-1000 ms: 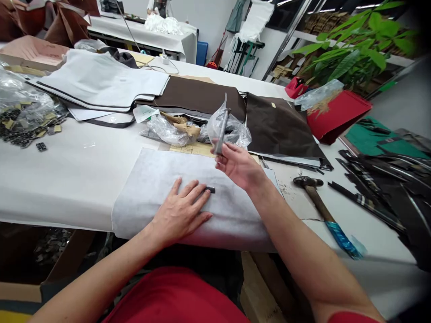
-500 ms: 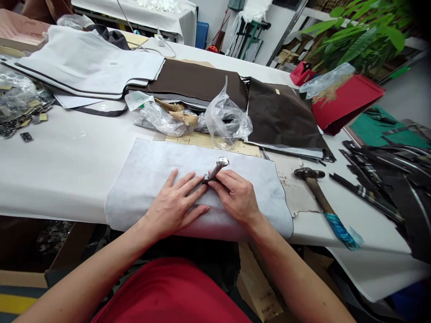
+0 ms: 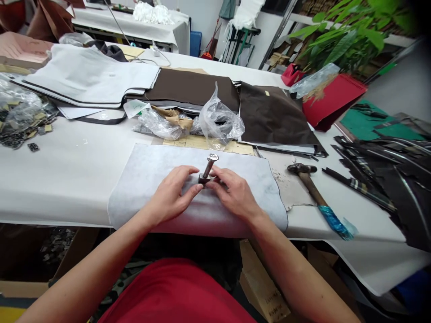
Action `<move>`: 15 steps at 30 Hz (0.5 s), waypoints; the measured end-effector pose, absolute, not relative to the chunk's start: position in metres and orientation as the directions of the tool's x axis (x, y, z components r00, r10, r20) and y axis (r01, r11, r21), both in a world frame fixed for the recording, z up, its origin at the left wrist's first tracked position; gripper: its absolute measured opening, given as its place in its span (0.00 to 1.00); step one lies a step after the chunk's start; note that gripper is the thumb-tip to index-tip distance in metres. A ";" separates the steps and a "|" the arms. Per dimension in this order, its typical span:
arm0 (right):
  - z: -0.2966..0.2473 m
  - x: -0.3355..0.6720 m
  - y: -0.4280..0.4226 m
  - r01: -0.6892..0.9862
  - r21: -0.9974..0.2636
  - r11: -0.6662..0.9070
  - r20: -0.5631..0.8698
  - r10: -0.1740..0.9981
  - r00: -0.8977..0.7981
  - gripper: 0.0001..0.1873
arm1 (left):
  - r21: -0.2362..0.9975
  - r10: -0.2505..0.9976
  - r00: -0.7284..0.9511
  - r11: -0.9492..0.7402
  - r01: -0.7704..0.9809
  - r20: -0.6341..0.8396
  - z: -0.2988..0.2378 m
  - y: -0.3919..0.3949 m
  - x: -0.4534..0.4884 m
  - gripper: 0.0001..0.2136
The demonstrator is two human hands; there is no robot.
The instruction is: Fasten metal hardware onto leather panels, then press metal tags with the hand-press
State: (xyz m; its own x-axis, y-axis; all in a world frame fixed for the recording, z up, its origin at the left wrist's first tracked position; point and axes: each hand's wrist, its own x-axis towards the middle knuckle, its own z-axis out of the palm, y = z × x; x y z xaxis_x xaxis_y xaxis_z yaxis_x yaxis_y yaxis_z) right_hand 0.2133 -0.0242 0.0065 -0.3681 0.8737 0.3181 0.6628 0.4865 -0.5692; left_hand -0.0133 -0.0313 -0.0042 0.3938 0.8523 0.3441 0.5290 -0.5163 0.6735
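A steel hand punch (image 3: 208,167) stands upright on a small dark metal fitting (image 3: 204,179), which lies on a pale grey felt pad (image 3: 141,188) at the table's front. My right hand (image 3: 234,194) pinches the punch's lower shaft between its fingertips. My left hand (image 3: 171,190) is raised off the pad, with its thumb and forefinger against the fitting. The punch's rounded head shows above my fingers. Part of the fitting is hidden by my fingertips.
A hammer (image 3: 308,179) with a blue-taped handle lies right of the pad, beside dark strips (image 3: 377,188). Behind stand plastic bags (image 3: 217,121) and brown and pale fabric panels (image 3: 188,89). A bagged heap of metal fittings (image 3: 22,116) lies at the left.
The punch has gone from raised in my right hand to upright on the fitting. My left hand has lifted off the pad and closed in on the fitting. The view has shifted slightly.
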 end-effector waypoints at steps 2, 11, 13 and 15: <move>0.012 0.248 -0.026 0.742 -0.553 0.379 0.340 0.916 -0.214 0.24 | 0.684 0.838 0.423 -0.533 0.498 0.345 0.003 -0.020 -0.008 0.16; 0.007 0.428 -0.067 0.861 -0.190 -0.471 0.224 0.833 0.505 0.24 | 0.485 0.724 0.588 -0.684 0.546 0.359 -0.002 0.001 -0.001 0.14; 0.024 0.421 -0.074 0.876 -0.251 -0.411 0.213 0.860 0.464 0.24 | 0.438 0.718 0.590 -0.695 0.570 0.370 -0.003 -0.001 -0.001 0.14; 0.046 0.399 -0.080 0.903 -0.318 -0.290 0.274 0.883 0.380 0.25 | 0.424 0.712 0.595 -0.701 0.574 0.373 -0.003 -0.002 -0.002 0.14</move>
State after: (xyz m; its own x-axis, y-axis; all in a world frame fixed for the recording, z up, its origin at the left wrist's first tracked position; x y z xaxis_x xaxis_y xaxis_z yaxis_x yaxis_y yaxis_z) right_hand 0.3993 -0.0801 0.0457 0.3804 0.8834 0.2736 0.9027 -0.2903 -0.3177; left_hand -0.0015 -0.0018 -0.0028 0.5949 0.7120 0.3731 0.5736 -0.7012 0.4235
